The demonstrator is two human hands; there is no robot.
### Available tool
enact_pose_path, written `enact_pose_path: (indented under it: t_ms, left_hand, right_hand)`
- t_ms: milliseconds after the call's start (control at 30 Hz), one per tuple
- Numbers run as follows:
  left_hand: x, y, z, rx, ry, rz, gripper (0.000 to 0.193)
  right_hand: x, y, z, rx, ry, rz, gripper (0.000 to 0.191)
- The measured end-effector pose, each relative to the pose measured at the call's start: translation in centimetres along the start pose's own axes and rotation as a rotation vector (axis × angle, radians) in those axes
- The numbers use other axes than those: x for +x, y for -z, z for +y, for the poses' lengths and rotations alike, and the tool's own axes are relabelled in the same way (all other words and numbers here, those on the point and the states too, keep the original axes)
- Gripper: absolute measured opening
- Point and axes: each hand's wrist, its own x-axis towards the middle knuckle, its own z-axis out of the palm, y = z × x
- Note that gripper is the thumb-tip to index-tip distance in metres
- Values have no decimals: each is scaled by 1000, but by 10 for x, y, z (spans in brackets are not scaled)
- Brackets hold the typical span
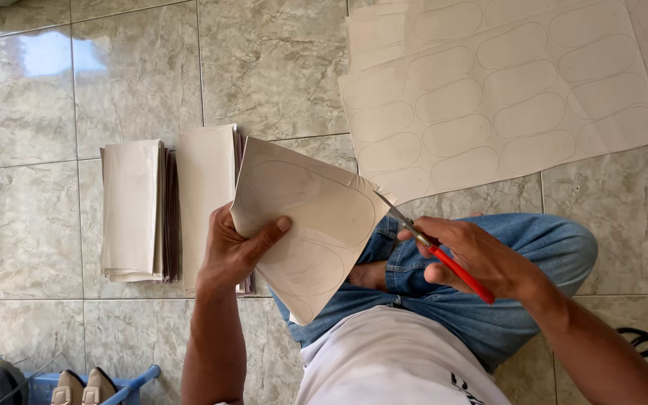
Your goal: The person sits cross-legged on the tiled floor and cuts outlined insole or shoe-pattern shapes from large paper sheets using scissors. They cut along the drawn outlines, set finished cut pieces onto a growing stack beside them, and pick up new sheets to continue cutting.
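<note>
hands: left hand (235,251) grips one sheet (305,225), right hand (481,255) one scissors (433,247).

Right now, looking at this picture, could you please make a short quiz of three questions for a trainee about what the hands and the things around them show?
1. True or false: the right hand holds red-handled scissors whose blades meet the edge of the sheet.
2. What is drawn on the sheet in the left hand? A) squares B) elongated ovals C) nothing
3. How many stacks of cut strips lie on the tiled floor to the left of the left hand?

Key: 1 true. 2 B; the same ovals cover the large sheets lying further away on the floor. 3 two, side by side; the nearer one is partly hidden by the hand.
</note>
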Motion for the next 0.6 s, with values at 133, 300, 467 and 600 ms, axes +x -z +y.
enact_pose_path:
  t_ms: [133, 300, 467, 600]
  left_hand:
    - [0, 4, 13, -44, 63, -18, 20]
    - [3, 10, 18, 10, 129, -138, 20]
    - [4, 4, 16, 33, 145, -180, 23]
    - [3, 5, 14, 41, 184, -176, 22]
  right_hand:
    - [-6, 4, 4, 25, -43, 3, 91]
    - [-16, 3, 4, -34, -135, -77, 85]
    - [-10, -5, 7, -29, 33, -9, 76]
    - [-10, -9, 7, -15, -109, -52, 76]
